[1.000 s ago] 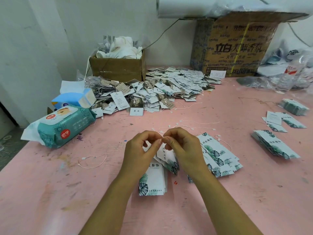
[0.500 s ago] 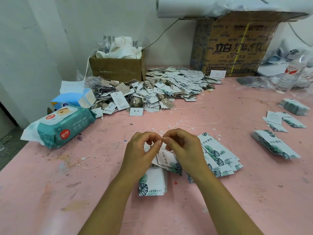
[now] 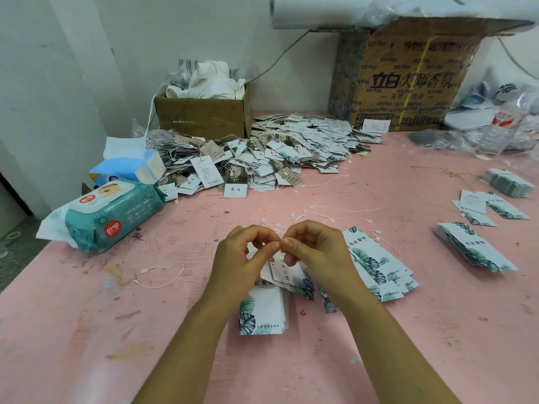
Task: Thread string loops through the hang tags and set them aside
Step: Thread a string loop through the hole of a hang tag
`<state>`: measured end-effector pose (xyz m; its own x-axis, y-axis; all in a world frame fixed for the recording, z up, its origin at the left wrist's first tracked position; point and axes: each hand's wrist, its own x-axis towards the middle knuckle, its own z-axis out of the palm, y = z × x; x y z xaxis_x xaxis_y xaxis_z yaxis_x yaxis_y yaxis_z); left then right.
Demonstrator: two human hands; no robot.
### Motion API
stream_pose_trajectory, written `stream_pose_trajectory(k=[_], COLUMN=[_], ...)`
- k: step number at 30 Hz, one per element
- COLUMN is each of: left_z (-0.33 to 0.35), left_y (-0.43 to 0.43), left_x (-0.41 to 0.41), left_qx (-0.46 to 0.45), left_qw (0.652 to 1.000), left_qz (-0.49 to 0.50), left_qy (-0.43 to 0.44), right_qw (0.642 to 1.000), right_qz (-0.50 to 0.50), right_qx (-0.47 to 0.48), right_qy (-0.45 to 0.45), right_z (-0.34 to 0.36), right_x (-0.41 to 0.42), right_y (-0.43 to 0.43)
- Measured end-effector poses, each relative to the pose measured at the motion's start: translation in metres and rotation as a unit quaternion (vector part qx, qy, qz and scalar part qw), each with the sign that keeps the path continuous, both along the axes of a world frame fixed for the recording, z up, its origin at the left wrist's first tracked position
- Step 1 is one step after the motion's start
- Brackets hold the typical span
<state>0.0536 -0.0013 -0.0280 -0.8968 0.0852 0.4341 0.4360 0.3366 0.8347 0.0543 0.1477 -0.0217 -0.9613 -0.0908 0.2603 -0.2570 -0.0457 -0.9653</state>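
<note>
Left hand [image 3: 245, 258] and right hand [image 3: 318, 252] pinch a thin white string loop [image 3: 277, 229] fingertip to fingertip above the near middle of the pink bench [image 3: 379, 345], with white leaf-printed card hang tags [image 3: 287, 272] dangling beneath, so keeping their holes aligned and the string taut should ease threading.

Two bare hands are at work, the left hand [image 3: 242, 258] and the right hand [image 3: 315, 252]. There are two cardboard boxes: a small brown open box [image 3: 204, 118] and a large printed carton [image 3: 408, 83]. I count one teal pack of wet wipes [image 3: 113, 214], one blue tissue pack [image 3: 131, 167] and one clear plastic bottle [image 3: 493, 138].

The white leaf-printed card tags sit in six lots:
- one held bunch [image 3: 288, 272], pinched by both hands
- one near stack [image 3: 262, 310]
- one fanned pile [image 3: 376, 263]
- one far stack [image 3: 507, 182]
- one loose scatter [image 3: 493, 208]
- one slumped stack [image 3: 475, 249]

One heap of strung tags [image 3: 262, 158] is past counting. One white string loop [image 3: 160, 275] lies alone.
</note>
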Motion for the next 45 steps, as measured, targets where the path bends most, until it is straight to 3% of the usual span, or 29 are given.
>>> stream_pose_trajectory(k=[12,20,22,23,25,27,30,36,41,45], left_z=[-0.001,-0.003,-0.004,-0.003,-0.002,-0.001,0.002,0.007,0.002,-0.001], left_y=[-0.001,0.001,0.001,0.002,0.002,0.001,0.001,0.001,-0.002,-0.001], left_x=[-0.002,-0.002,-0.001,-0.001,-0.001,-0.001,-0.002,-0.003,-0.006,-0.006], left_qx=[0.034,0.014,0.041,0.057,0.101,0.144,0.197,0.320,0.218,0.132], left_qw=[0.999,0.999,0.997,0.996,0.992,0.987,0.977,0.943,0.971,0.985], left_qz=[-0.019,-0.045,-0.055,-0.060,-0.067,-0.065,-0.063,-0.038,0.046,0.037], left_qy=[-0.022,-0.016,-0.018,-0.019,-0.026,-0.035,-0.043,-0.079,-0.083,-0.102], right_qw=[1.000,0.999,0.995,0.981,0.921,0.887,0.899,0.944,0.992,0.999], right_qz=[0.009,-0.021,0.003,0.025,0.066,0.078,0.071,-0.013,-0.022,-0.037], right_qx=[-0.020,-0.011,0.080,0.178,0.377,0.454,0.432,0.327,0.127,0.018], right_qy=[-0.018,0.024,0.058,0.075,0.075,0.025,-0.007,0.028,0.006,0.003], right_z=[-0.001,0.003,0.004,0.003,-0.002,-0.008,-0.012,-0.010,-0.004,0.001], right_x=[0.001,0.003,0.003,0.002,-0.001,-0.003,-0.005,-0.009,-0.008,-0.006], right_y=[0.000,-0.004,0.002,0.005,0.012,0.015,0.016,0.018,0.018,0.015])
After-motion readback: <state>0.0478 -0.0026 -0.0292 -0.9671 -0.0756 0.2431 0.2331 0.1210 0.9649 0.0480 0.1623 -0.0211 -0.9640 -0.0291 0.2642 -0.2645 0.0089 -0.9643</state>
